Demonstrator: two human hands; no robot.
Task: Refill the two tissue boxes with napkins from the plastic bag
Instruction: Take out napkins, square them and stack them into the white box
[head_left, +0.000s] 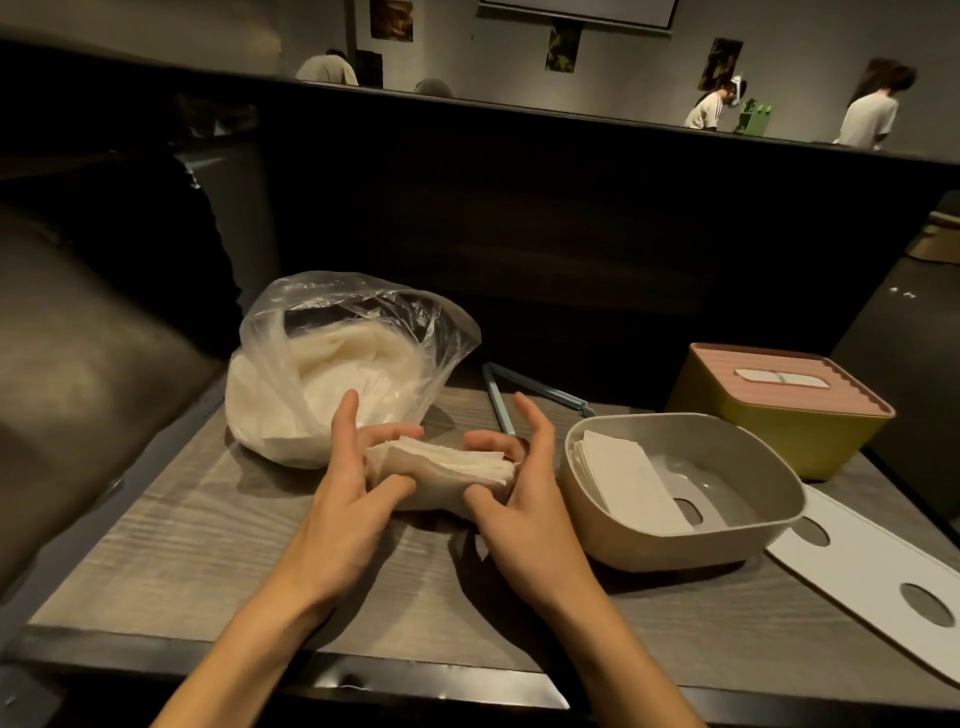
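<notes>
Grey wood table (171, 545), both hands' fingers (387, 491) gripping napkin stack (441, 465), seemingly unprinted

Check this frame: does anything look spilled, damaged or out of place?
Nothing spilled or damaged. The grey tissue box sits open, part-filled, its white lid flat on the table beside it, as a refill needs. Both hands hold a napkin stack. Only the blue tongs lie unused.

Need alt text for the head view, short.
Both hands, left hand and right hand, grip a napkin stack above a wooden table, between the plastic bag and an open grey tissue box.
</notes>
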